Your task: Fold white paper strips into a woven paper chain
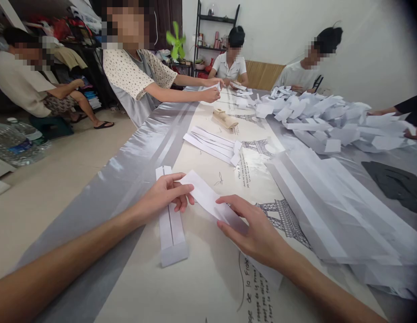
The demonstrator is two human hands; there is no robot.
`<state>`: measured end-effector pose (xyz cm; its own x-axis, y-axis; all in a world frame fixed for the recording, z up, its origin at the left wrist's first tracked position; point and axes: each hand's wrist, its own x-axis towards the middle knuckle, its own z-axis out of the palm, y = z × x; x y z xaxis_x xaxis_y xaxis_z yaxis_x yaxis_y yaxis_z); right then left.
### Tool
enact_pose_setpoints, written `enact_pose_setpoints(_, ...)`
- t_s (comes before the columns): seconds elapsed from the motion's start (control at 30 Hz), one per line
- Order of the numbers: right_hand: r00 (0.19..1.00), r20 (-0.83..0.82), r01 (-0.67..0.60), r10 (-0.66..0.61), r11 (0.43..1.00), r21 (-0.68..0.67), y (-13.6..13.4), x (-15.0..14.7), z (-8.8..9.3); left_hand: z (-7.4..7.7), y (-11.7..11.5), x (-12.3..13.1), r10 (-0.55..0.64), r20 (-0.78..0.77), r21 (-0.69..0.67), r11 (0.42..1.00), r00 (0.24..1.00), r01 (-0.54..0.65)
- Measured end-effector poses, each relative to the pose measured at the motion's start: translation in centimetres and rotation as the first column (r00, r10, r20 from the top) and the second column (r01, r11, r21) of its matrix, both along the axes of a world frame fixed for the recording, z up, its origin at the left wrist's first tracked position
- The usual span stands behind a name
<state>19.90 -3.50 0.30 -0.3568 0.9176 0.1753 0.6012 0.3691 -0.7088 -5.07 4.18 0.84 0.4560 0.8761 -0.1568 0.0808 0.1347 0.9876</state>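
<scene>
My left hand [175, 193] was closed, thumb against fingers, on the far-left end of a white paper strip [204, 194]. My right hand [250, 224] was part open at the strip's other end, thumb and index finger spread at its edges; whether it gripped firmly could not be told. The strip spanned the gap between both hands, slanting above the counter [191, 291], which carried a printed cover.

Beneath and just beside my left hand lay a long folded paper piece [171, 240], flat, with a dark line along its length. To the right of my right hand lay a layered stack of paper sheets [339, 211], with a black item [393, 184] past it.

Ahead of both hands lay flat folded papers [210, 146], then a tan object [225, 119]. Farther ahead and right was a heap of folded paper [316, 119]. Beyond the left hand, a co-worker in a dotted sleeve [128, 69] held white paper [211, 87]. A black shelf [217, 19] stood farthest.
</scene>
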Motion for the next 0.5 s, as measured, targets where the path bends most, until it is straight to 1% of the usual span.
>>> enact_pose_setpoints(0.1, 0.993, -0.116, 0.01, -0.016, 0.998, -0.057, 0.2, -0.1, 0.3, 0.4, 0.1, -0.4, -0.098, 0.027, 0.059, 0.994, 0.995, 0.096)
enact_pose_setpoints(0.17, 0.978, -0.206, 0.016, -0.038, 0.994, -0.109, 0.1, -0.2, 0.7, 0.4, 0.0, -0.4, -0.102, 0.026, 0.092, 0.991, 0.994, 0.1)
enact_pose_setpoints(0.27, 0.956, -0.29, -0.008, -0.042, 0.986, -0.169, 0.0, -0.2, 1.0, 0.3, -0.3, -0.2, -0.041, 0.021, 0.116, 0.992, 0.999, 0.038)
enact_pose_setpoints(0.4, 0.958, -0.28, 0.0, -0.059, 0.978, -0.207, -0.1, -0.2, 0.8, 0.1, -0.8, 0.3, 0.017, 0.043, 0.131, 0.991, 0.999, -0.023)
enact_pose_setpoints(0.5, 0.956, -0.284, 0.008, -0.071, 0.976, -0.217, -0.3, -0.4, 0.8, 0.2, -1.1, 0.5, 0.087, -0.003, 0.139, 0.987, 0.996, -0.086)
